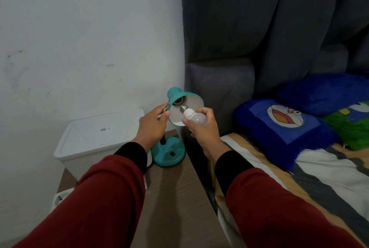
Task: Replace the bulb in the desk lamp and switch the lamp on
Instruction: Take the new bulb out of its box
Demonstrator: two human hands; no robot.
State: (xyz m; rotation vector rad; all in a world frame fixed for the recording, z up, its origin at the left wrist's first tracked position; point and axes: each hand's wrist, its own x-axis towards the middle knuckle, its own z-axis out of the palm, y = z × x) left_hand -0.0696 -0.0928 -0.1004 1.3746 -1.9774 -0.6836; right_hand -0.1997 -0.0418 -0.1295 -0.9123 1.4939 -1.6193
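The bulb (192,116) sits just outside the teal lamp shade (184,106), its metal screw base aimed at the socket (177,101) deep in the shade and not yet in it, so this looks like the moment of lining it up. The trick here is to bring the thread in straight along the socket's axis, seat it lightly, then turn without force; a tilted start would likely cross the thread. The right hand (203,128) is curled round the white globe end, thumb and fingers closed on it. The left hand (153,125) is loosely curved, fingers on the near-left rim of the shade, steadying it. The lamp base (169,152) stands on the counter (175,197), between a white bin (95,138) at left and the bed (299,167) at right.
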